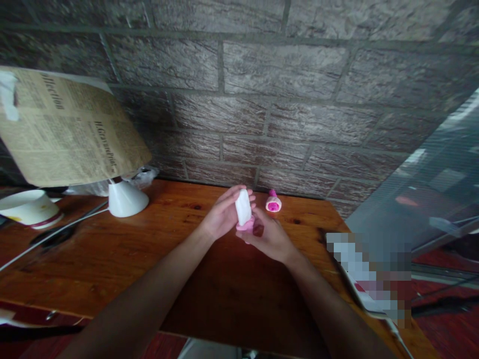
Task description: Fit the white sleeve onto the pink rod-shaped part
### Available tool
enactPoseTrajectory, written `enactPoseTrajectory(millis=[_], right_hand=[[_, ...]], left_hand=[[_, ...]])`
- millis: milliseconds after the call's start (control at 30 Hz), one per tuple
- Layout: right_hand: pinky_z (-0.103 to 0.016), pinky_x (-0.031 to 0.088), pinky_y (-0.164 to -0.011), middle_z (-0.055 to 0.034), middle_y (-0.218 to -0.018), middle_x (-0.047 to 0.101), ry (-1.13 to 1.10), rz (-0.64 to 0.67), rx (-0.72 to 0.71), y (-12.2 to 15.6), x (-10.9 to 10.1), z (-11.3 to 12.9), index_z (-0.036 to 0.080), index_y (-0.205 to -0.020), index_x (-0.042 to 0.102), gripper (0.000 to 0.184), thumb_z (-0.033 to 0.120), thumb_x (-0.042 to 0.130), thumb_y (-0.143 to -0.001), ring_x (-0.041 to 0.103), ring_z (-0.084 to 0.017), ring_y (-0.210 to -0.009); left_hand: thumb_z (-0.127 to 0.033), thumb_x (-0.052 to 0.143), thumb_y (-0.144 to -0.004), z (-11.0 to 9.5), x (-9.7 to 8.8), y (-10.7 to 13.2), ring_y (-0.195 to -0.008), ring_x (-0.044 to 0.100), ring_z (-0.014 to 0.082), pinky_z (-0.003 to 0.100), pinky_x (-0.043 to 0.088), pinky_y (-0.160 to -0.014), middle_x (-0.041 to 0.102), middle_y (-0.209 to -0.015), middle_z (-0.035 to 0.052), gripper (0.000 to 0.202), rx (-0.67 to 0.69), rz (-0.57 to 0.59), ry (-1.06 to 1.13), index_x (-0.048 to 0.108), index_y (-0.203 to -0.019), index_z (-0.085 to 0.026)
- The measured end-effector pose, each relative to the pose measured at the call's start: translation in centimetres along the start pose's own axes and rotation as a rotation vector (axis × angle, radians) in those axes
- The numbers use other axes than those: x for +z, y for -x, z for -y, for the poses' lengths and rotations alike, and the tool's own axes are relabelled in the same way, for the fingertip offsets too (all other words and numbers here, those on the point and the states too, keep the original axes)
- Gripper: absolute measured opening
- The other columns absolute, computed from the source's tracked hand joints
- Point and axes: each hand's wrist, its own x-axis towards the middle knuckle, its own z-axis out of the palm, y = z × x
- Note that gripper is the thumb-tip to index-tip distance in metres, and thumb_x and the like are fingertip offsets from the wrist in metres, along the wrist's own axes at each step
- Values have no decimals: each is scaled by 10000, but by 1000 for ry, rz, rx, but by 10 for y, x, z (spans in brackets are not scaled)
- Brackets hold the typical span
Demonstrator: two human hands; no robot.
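Observation:
Above the table, my two hands meet around a smooth white oblong piece with a soft pink piece at its lower end; I cannot tell what they are made of. My left hand [220, 217] cups the white piece [243, 207] from the left, fingers running behind it. From the right, my right hand [272, 235] curves its thumb and fingers around the pink piece [246, 225]; some fingertips are hidden. Just beyond, a small pink-and-white object [273, 204] with a bright pink centre rests near the wall.
A lamp with a newsprint-patterned shade [75, 129] and white base [127, 199] stands left, beside a paper cup [28, 207] and white cable [56, 239]. A pixelated flat device [355, 274] lies at the right edge. A stone-block wall [284, 75] backs the wooden table [123, 259].

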Motion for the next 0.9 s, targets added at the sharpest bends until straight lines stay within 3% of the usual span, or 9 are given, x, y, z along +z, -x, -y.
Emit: enactPoseTrajectory(millis=[167, 400, 900], right_hand=[[-290, 508, -641, -32, -886, 685, 6, 2, 12, 0, 1, -1, 206, -1085, 575, 398, 410, 726, -778, 623, -156, -689], [-316, 530, -685, -47, -928, 698, 11, 24, 23, 1, 2, -5, 212, -1185, 554, 497, 450, 722, -782, 651, -177, -733], [-307, 524, -660, -51, -934, 702, 54, 27, 15, 1, 4, -5, 216, -1192, 562, 521, 489, 718, -777, 646, -173, -712]], left_hand=[[-244, 715, -784, 0, 0, 0, -923, 664, 174, 362, 476, -973, 705, -974, 36, 228, -13, -4, -26, 695, -1003, -184], [-217, 739, -762, 0, 1, 0, -880, 662, 157, 316, 515, -892, 702, -933, 29, 163, -16, 21, -1, 711, -915, -168], [-224, 710, -767, -2, 1, 0, -805, 650, 150, 307, 517, -814, 678, -845, 12, 97, -47, -8, -6, 682, -842, -170]])
